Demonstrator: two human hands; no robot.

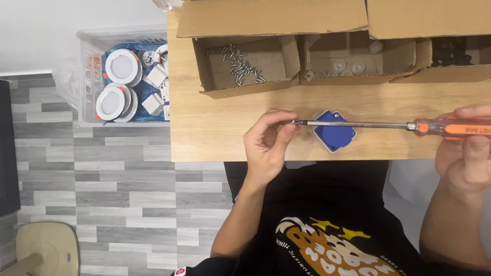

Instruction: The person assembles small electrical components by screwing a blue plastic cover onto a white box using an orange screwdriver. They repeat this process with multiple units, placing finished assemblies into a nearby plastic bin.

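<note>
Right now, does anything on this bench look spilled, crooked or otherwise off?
Nothing looks spilled or damaged. The screws lie loose but inside their cardboard compartment. The blue square part sits turned at an angle on the wooden table. The right hand holds the orange-handled screwdriver level, and the left hand pinches at its tip.

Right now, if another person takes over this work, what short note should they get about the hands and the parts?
Right hand: grips the orange handle of the screwdriver, shaft lying level toward the left.
Left hand: fingertips pinch at the screwdriver tip; a screw there is too small to confirm.
Blue square part: flat on the wooden table, under the shaft, not held.
Loose screws: in the left cardboard box.
Done: tool in hand. Left: no screw visibly driven into the blue part.
</note>
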